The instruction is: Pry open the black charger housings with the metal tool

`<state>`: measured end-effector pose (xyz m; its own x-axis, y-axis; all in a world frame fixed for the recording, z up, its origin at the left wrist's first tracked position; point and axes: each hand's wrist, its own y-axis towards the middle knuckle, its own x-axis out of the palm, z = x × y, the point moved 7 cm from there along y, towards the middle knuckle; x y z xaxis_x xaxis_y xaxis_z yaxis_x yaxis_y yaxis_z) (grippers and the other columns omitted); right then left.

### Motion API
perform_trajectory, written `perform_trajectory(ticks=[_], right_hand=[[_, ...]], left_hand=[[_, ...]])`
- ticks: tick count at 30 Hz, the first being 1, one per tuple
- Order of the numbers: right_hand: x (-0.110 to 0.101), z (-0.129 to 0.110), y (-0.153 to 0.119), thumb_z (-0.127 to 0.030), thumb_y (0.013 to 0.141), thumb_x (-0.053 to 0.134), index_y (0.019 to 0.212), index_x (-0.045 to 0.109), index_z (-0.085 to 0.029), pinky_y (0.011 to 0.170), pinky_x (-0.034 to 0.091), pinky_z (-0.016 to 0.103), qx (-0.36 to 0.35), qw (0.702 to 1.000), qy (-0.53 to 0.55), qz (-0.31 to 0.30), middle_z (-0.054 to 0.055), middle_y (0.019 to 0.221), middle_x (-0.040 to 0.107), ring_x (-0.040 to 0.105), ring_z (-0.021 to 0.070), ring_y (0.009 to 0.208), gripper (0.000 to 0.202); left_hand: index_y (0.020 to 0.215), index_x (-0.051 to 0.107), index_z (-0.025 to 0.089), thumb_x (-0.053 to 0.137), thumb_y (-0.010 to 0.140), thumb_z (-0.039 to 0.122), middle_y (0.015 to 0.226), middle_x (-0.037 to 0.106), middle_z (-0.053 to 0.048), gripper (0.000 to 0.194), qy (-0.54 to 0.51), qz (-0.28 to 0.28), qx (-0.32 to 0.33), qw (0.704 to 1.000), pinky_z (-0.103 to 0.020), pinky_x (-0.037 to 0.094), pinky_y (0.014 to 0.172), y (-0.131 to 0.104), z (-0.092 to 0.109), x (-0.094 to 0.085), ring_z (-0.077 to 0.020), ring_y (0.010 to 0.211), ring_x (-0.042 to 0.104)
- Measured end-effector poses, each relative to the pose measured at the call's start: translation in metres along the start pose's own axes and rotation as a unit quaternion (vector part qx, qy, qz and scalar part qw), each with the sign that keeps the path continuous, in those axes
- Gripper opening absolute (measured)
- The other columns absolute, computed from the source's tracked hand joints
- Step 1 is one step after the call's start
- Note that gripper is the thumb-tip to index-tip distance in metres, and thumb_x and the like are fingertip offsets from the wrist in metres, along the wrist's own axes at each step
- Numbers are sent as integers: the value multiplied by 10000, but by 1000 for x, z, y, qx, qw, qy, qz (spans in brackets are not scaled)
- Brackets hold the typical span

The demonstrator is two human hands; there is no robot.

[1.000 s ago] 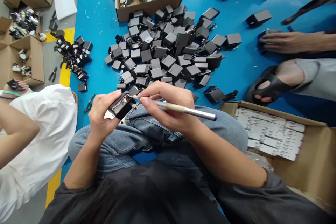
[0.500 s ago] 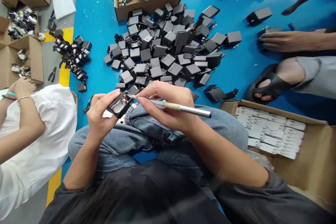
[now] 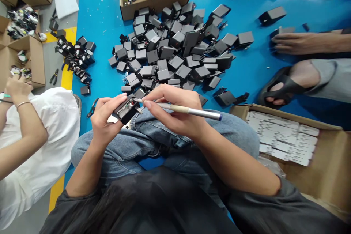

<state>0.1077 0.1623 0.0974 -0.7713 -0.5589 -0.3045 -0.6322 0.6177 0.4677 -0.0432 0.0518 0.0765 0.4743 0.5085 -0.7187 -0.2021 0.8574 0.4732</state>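
Observation:
My left hand (image 3: 105, 115) is closed around a small black plastic case (image 3: 128, 115), its open side facing up and wires and a pale part showing inside. Between the thumb and fingers of my right hand (image 3: 175, 108) is a slim pen-like tool (image 3: 189, 111) with a silver barrel and a blue end. Its tip meets the upper right edge of the case, though the exact contact is too small to make out. A small metal-ended piece (image 3: 140, 110) sticks out from the case's right side. Both hands are above my crossed legs in jeans.
A heap of black cases (image 3: 175, 51) covers the blue floor ahead, before a cardboard box (image 3: 157, 5) of mixed parts. Right of me, another box (image 3: 326, 168) holds white pieces. A co-worker's hand (image 3: 296, 42) rests on a case; another person (image 3: 41, 131) sits at left near pliers (image 3: 54, 76).
The black case has tilted slightly in my left hand, showing more of its front wall. The left co-worker's hands have moved a little up and left. A dark limb at upper right has drawn away.

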Motion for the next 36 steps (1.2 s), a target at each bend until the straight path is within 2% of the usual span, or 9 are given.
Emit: perform_trajectory(ticks=[12, 20, 29, 36], right_hand=[[5, 6, 0, -272, 943, 617, 838, 665, -178, 607, 478, 236, 18, 999, 32, -14, 18, 767, 702, 635, 123, 667, 149], [7, 8, 0, -242, 938, 626, 830, 653, -167, 633, 487, 219, 14, 999, 42, -16, 8, 766, 699, 643, 111, 681, 133], [11, 11, -2, -256, 952, 610, 844, 644, -168, 654, 502, 229, 29, 998, 55, -25, 21, 806, 711, 650, 120, 703, 144], [13, 15, -2, -245, 951, 610, 841, 646, -164, 634, 484, 223, 39, 996, 83, -16, 10, 781, 696, 641, 109, 691, 141]], left_hand=[[1280, 627, 275, 674, 852, 184, 1229, 718, -69, 439, -16, -12, 37, 999, -369, 540, 873, -1, 0, 0, -213, 1050, 662], [1265, 637, 271, 669, 852, 169, 1213, 729, -65, 426, -12, -2, 59, 998, -356, 535, 862, 1, 6, 0, -209, 1019, 670], [1256, 636, 266, 687, 851, 176, 1215, 729, -62, 418, -20, -11, 60, 998, -341, 529, 869, 2, 8, 0, -205, 1038, 685], [1256, 645, 274, 706, 819, 119, 1218, 728, -54, 468, -42, -2, 48, 998, -342, 528, 873, 1, 5, 0, -195, 1028, 667]])
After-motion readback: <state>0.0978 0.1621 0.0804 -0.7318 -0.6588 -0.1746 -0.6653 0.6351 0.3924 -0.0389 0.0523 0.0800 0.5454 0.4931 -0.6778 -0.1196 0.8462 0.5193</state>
